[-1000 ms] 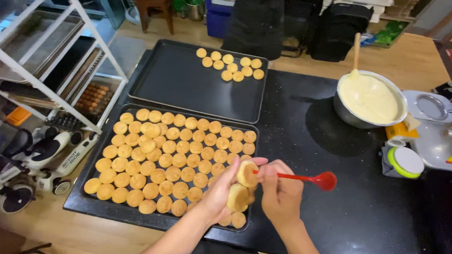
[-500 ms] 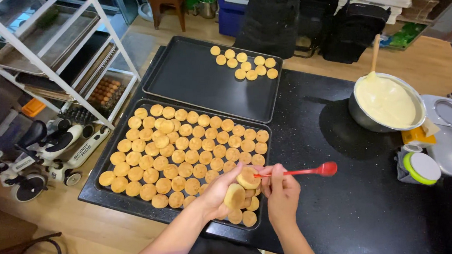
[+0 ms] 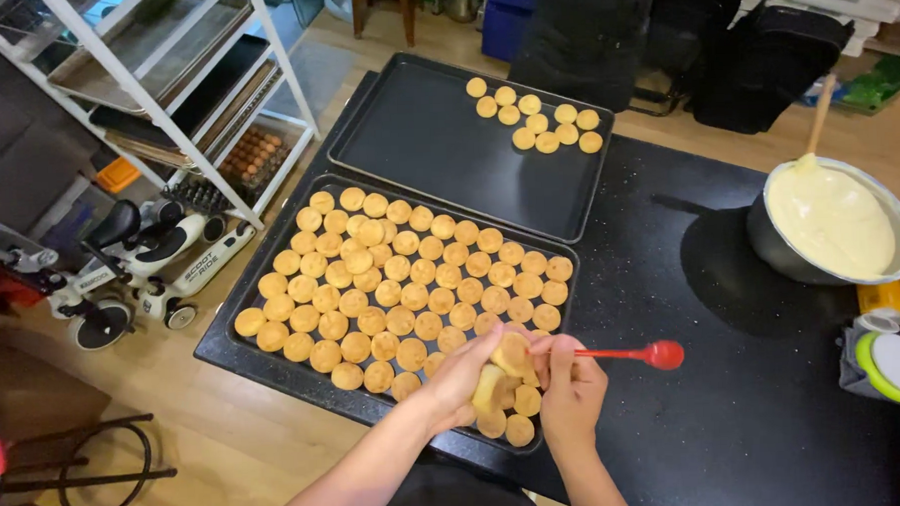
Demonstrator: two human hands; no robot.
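Observation:
My left hand (image 3: 461, 375) holds a small round golden pastry shell (image 3: 511, 353) over the near right corner of a black baking tray (image 3: 224, 349) packed with several rows of such shells. My right hand (image 3: 572, 391) grips the handle of a small red spoon (image 3: 659, 353), its bowl pointing right over the black counter, and its fingers touch the held shell. A second black tray (image 3: 418, 149) lies farther back with a small cluster of shells (image 3: 536, 117) in its far right corner.
A metal bowl (image 3: 782, 256) of pale yellow cream with a wooden spoon handle stands at the right. A green-rimmed lid (image 3: 890, 365) lies near the right edge. A white rack (image 3: 170, 88) with trays and a scooter (image 3: 136, 266) stand at the left on the wooden floor.
Both hands stay over the near tray corner with the shell and red spoon. The hands have drawn together, the right fingers now on the shell. The camera view has shifted slightly.

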